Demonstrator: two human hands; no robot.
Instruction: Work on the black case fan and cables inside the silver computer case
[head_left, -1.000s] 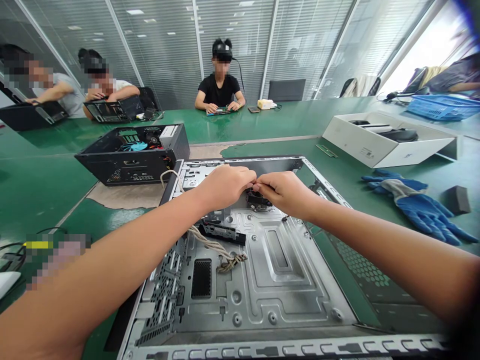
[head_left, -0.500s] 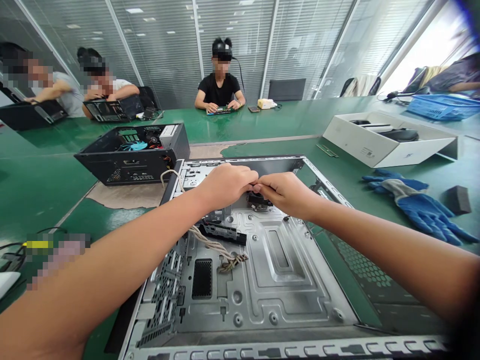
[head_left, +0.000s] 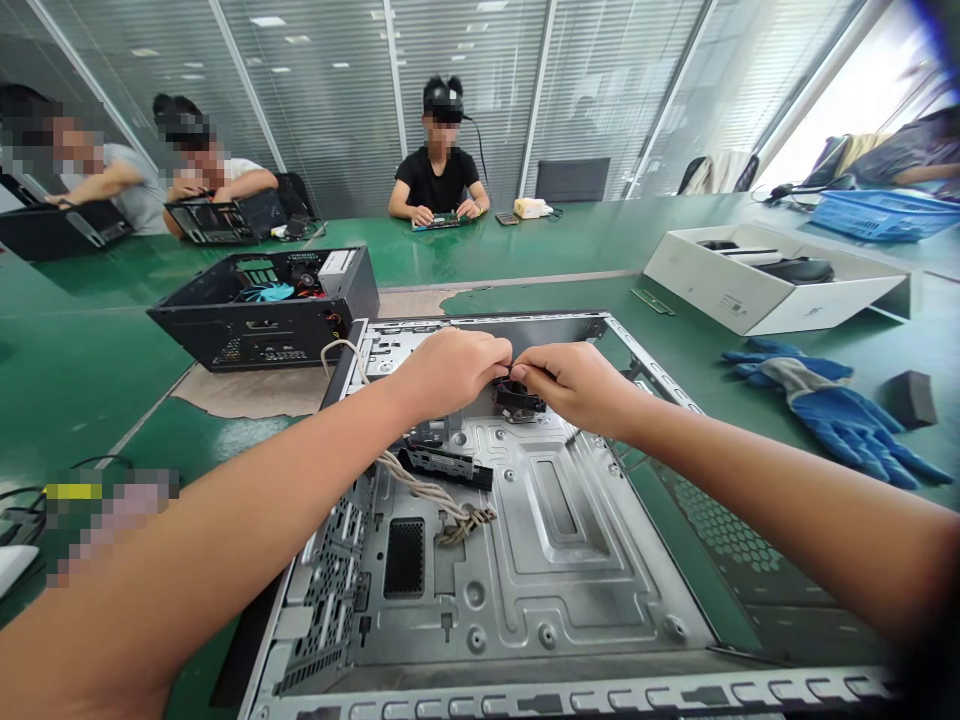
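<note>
My left hand [head_left: 463, 370] and my right hand [head_left: 576, 388] meet above the far part of an open metal computer case [head_left: 615, 590]. Both are closed with fingertips pinched close together. Whatever they pinch is too small or hidden to name. Just beneath the fingers sits a small black cooler with a silvery base [head_left: 519, 400], partly covered by them. A black slotted bracket [head_left: 450, 467] lies nearer on the case floor, beside a bundle of beige twisted cables [head_left: 427, 492].
Another black computer case [head_left: 255, 335] with a light-blue fan stands at the back left. On the right are a white box [head_left: 750, 300], blue work gloves [head_left: 847, 415], a dark block [head_left: 907, 400] and a memory stick [head_left: 652, 302]. Several people sit across the green table [head_left: 465, 250].
My fingertips have parted slightly, the left hand shifting a little left. More of the black cooler below them shows now. Both hands stay pinched over the same spot.
</note>
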